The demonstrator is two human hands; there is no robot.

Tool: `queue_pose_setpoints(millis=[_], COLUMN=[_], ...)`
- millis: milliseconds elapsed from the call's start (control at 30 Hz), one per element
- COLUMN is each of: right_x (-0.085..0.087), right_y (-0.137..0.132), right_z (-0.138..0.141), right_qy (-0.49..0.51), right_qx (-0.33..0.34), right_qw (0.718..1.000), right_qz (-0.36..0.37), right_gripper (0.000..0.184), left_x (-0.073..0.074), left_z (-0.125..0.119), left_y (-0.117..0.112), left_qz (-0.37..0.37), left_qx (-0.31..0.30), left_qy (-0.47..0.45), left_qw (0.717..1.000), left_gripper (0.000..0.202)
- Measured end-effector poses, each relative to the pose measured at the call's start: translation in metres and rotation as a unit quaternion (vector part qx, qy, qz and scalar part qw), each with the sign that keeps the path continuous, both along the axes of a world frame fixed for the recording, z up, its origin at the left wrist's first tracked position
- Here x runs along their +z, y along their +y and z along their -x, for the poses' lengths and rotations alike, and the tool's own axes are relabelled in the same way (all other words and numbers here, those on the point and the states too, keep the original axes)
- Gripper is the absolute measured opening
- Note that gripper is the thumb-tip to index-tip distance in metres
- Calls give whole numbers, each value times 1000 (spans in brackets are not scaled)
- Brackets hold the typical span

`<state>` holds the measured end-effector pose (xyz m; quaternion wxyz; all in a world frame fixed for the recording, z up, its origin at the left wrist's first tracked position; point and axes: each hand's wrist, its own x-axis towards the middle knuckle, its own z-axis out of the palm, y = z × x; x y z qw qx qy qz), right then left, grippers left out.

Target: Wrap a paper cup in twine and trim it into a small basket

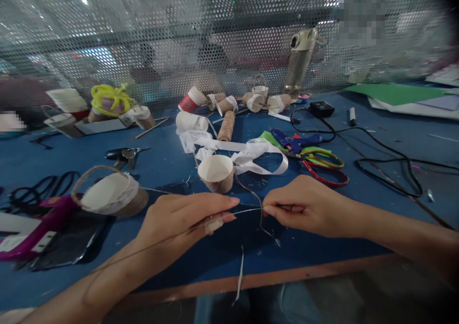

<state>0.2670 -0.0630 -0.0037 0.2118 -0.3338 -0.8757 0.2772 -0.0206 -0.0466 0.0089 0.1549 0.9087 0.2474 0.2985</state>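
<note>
My left hand (182, 219) and my right hand (299, 203) meet low over the blue table (376, 185), both pinched on a thin strand of twine (247, 210) stretched between them. The twine trails back over my left forearm and curls down in front of my right fingers. A pale bandage wraps one left finger. Just behind my hands stands a twine-wrapped paper cup (216, 172), mouth tilted toward me, with white ribbon (256, 156) looped beside it.
A cup basket with a twine handle (109, 195) lies at the left, near a purple glue gun (34, 231) and black scissors (39, 188). A blue glue gun (296, 141), coloured scissors (324, 164), black cables (387, 164), a twine spool (226, 125), more cups and a bottle (300, 63) stand behind.
</note>
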Motion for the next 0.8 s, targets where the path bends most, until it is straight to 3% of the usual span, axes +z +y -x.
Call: queue_pose_setpoints(millis=[167,333,467,600,700,800], right_x=[-4,-7,-4,-2,-3,-1], right_y=[-4,-8,-13,-17,-16,-12], right_z=[1,2,4,4,5,5], right_qy=[-76,-102,-125,-145,-119,-93], right_qx=[-13,-23,-17,-8,-23,-41], right_qw=[985,931,873,832,866,952], right_qz=[-156,-350,-470,-535,-485,-288], right_gripper=[23,25,22,20,19,24], left_x=[4,10,11,12,13,11], left_z=[-8,-17,-18,-16,-13,-7], left_y=[-5,-7,-7,-8,-9,-9], left_qz=[186,323,374,343,234,72], left_qx=[78,136,142,130,114,59], left_qy=[-27,-79,-92,-91,-80,-62], left_qw=[979,933,912,926,962,994], left_gripper=[21,14,14,12,11,21])
